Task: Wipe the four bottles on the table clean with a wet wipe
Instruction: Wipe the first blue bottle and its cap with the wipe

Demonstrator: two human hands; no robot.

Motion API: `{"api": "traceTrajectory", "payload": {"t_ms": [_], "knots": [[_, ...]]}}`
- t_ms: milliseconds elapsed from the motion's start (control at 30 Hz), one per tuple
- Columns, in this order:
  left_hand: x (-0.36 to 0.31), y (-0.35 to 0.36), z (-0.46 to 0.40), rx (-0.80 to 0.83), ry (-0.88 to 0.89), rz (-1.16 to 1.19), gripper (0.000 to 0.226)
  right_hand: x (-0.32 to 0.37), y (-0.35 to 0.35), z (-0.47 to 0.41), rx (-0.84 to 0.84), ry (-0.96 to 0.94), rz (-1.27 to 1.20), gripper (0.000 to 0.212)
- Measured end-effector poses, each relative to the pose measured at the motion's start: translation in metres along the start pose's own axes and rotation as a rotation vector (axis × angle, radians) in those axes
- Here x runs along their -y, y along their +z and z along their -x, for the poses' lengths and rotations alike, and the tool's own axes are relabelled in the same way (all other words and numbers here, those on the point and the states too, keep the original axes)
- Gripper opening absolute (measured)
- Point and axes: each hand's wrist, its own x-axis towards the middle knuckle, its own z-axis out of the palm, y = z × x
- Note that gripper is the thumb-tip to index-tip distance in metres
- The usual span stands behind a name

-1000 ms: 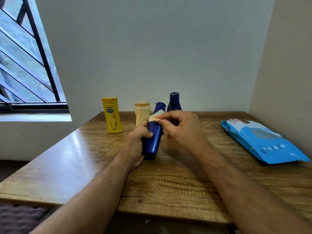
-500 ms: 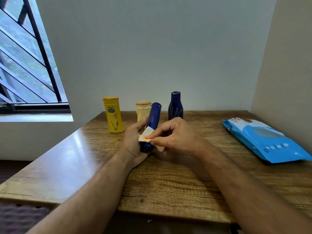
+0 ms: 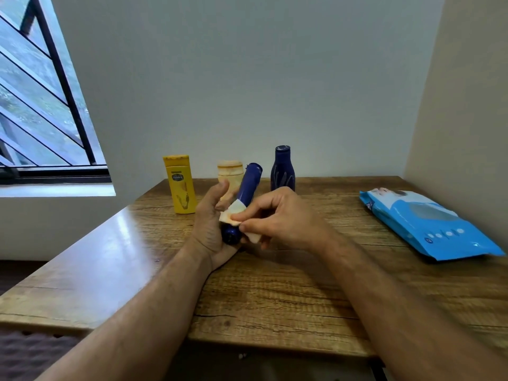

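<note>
- Your left hand (image 3: pixel 210 229) cradles the slim dark blue bottle (image 3: pixel 245 193) above the middle of the wooden table (image 3: pixel 275 292), its far end tilted up and away from you.
- Your right hand (image 3: pixel 277 220) pinches a folded wet wipe (image 3: pixel 233 215) against the bottle's lower body.
- Along the far edge stand the yellow bottle (image 3: pixel 180 185), the cream bottle (image 3: pixel 231 174) (partly hidden by your left thumb) and the navy bottle (image 3: pixel 282 170), all upright.
- The blue wipes pack (image 3: pixel 428 224) lies flat near the right edge.
</note>
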Motion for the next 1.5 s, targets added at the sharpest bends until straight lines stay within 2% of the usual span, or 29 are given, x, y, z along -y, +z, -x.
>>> {"api": "traceTrajectory", "payload": {"t_ms": [100,233,300,533,600,700,800,900,1000,1133,1333,1500], "knots": [[0.001,0.0,0.0,0.051,-0.031,-0.061,0.057,-0.002,-0.002,-0.001,-0.152,-0.045,-0.033,0.014],[0.004,-0.002,-0.002,0.07,-0.071,-0.08,0.089,-0.009,-0.008,-0.005,-0.466,-0.072,-0.042,0.017],[0.005,-0.001,-0.003,0.068,-0.077,-0.101,0.095,-0.011,-0.01,-0.006,-0.523,-0.075,-0.035,0.019],[0.004,0.009,0.001,-0.019,-0.066,-0.137,0.052,-0.009,-0.007,-0.002,-0.305,-0.128,0.037,0.019],[0.005,0.011,0.001,-0.014,-0.059,-0.13,0.045,-0.01,-0.009,-0.002,-0.346,-0.15,0.102,0.019],[0.008,0.008,-0.002,0.04,-0.043,-0.12,0.038,-0.013,-0.01,-0.006,-0.549,-0.192,0.263,0.021],[0.01,0.007,-0.003,0.025,0.033,-0.288,0.058,-0.015,-0.014,-0.01,-0.681,-0.222,0.291,0.025],[0.013,0.006,-0.003,-0.118,0.238,-0.538,0.073,-0.016,-0.011,-0.009,-0.637,-0.312,0.36,0.028],[0.016,0.002,-0.004,-0.201,0.385,-0.736,0.075,-0.015,-0.008,-0.008,-0.63,-0.396,0.409,0.03],[0.014,0.011,-0.002,-0.106,0.376,-0.677,0.063,-0.014,-0.013,-0.005,-0.762,-0.45,0.438,0.026],[0.013,0.009,-0.003,-0.081,0.333,-0.521,0.066,-0.013,-0.013,-0.005,-0.839,-0.37,0.425,0.023],[0.016,0.01,-0.003,-0.065,0.345,-0.609,0.057,-0.013,-0.006,-0.007,-0.738,-0.444,0.382,0.025]]}}
